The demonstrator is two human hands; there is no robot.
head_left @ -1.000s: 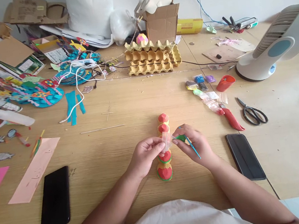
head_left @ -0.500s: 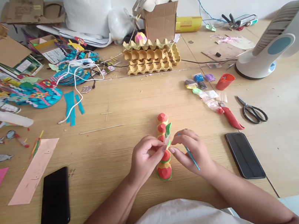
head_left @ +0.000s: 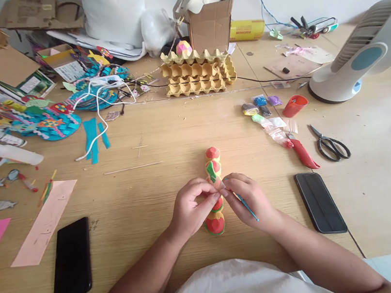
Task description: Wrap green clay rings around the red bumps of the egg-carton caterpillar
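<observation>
Above a row of red and yellow egg-carton cups with green edging, my left hand pinches a small clear plastic packet of green clay. My right hand is closed, its thumb and finger meeting the left fingertips at the packet's near end. A thin blue stick is tucked between the right fingers, slanting down across the palm. The hands and packet cover the middle cups of the row, which lies lengthwise away from me on the table.
Two phones lie either side of my forearms. Black scissors, a red-handled cutter, a red cup and bagged clay are at right. Egg cartons sit behind; a white fan stands far right.
My right fingers have come leftward to meet the left ones at the packet. The green packet has swung to the left and now tilts the other way.
</observation>
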